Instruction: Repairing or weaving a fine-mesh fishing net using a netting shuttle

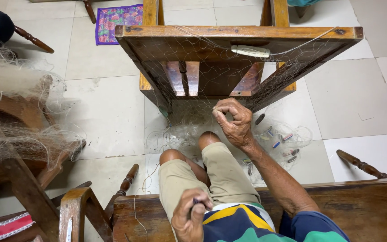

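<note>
While the fishing net (189,121) drapes off the overturned wooden chair (238,49) at frame centre, the right hand (232,122) pinches a fold of mesh just below the chair's edge, fingers curled tight. Down at the bottom, the left hand (191,216) is closed around a small dark tool (196,201) near the lap. Small coloured weights (283,143) lie on the white tiled floor (359,98), right of centre. More net (14,112) heaps over furniture at the left.

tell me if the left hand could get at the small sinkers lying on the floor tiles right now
Probably not as things stand. The left hand is drawn back at the lap, closed on a small dark tool, and the right forearm crosses between it and the small sinkers on the floor.
</note>
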